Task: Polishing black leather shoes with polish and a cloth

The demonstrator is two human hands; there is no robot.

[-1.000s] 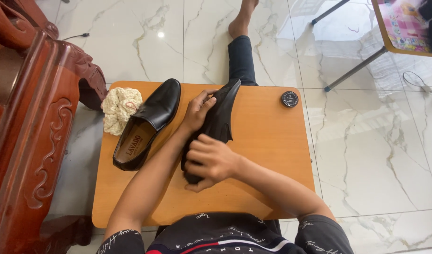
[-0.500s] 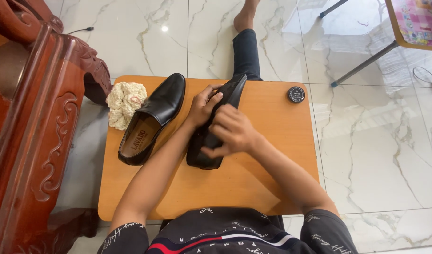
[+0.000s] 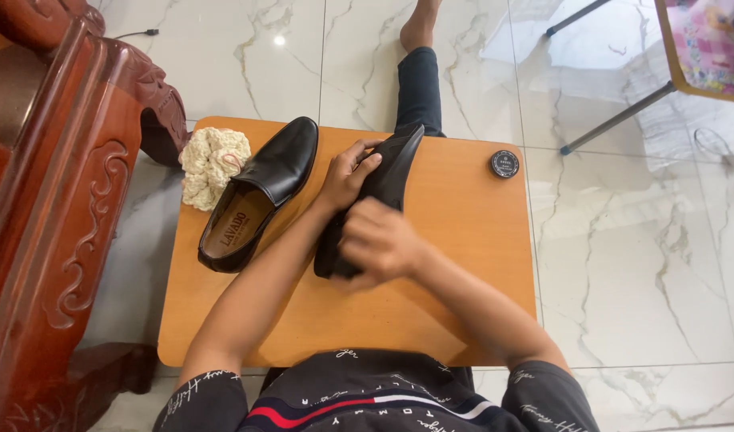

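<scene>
Black leather slip-on shoe (image 3: pixel 383 180), tilted on edge near the middle of the orange wooden surface (image 3: pixel 463 264): left hand (image 3: pixel 347 176) in a closed grip round its upper part, right hand (image 3: pixel 379 244) blurred, closed over its heel end. Second black leather shoe (image 3: pixel 263 192), sole down, just left of it, with a cream crocheted cloth (image 3: pixel 211 164) touching its far side. Small round black tin (image 3: pixel 504 164), lid on, well apart at the surface's right far edge; carved reddish wooden furniture (image 3: pixel 55 200) stands left on the marble floor (image 3: pixel 639 264).

Two black leather shoes (image 3: pixel 259 196) (image 3: pixel 387 172), one cream knitted cloth (image 3: pixel 211 164), one round black polish tin (image 3: pixel 504 163), all on one wooden counter (image 3: pixel 463 264).
</scene>
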